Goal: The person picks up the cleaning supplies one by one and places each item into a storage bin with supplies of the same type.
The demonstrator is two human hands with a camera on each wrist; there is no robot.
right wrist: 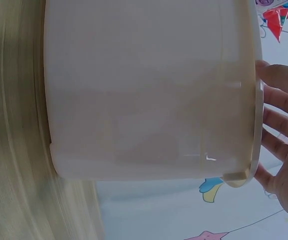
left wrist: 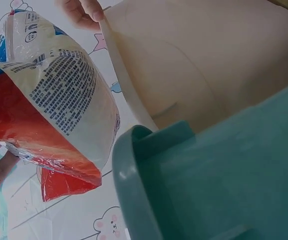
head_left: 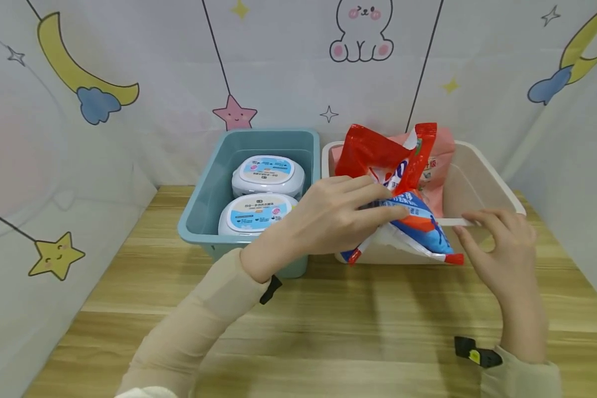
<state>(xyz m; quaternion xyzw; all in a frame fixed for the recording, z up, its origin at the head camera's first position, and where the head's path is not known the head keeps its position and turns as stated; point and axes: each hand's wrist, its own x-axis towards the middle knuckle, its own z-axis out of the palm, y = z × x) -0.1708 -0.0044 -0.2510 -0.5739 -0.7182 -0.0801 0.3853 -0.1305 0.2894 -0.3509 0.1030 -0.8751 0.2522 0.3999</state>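
Observation:
My left hand (head_left: 343,213) grips a plump red, white and blue detergent bag (head_left: 418,221) by its upper side. The bag hangs tilted over the front rim of a cream bin (head_left: 487,177), and its lower end lies outside the rim. In the left wrist view, the printed back of the bag (left wrist: 69,95) faces the camera, with fingers (left wrist: 1,167) at its edge. My right hand (head_left: 507,249) holds the bin's front rim at the right, thumb on the outer side and fingers over the edge. The right wrist view shows this hand (right wrist: 286,135) at the rim.
Left of the cream bin stands a teal bin (head_left: 209,182) with two white lidded tubs (head_left: 261,213) inside. A pink package (head_left: 440,182) stands in the cream bin behind the bag. Both bins rest on a wooden table (head_left: 328,331) before a cartoon-print curtain (head_left: 288,61).

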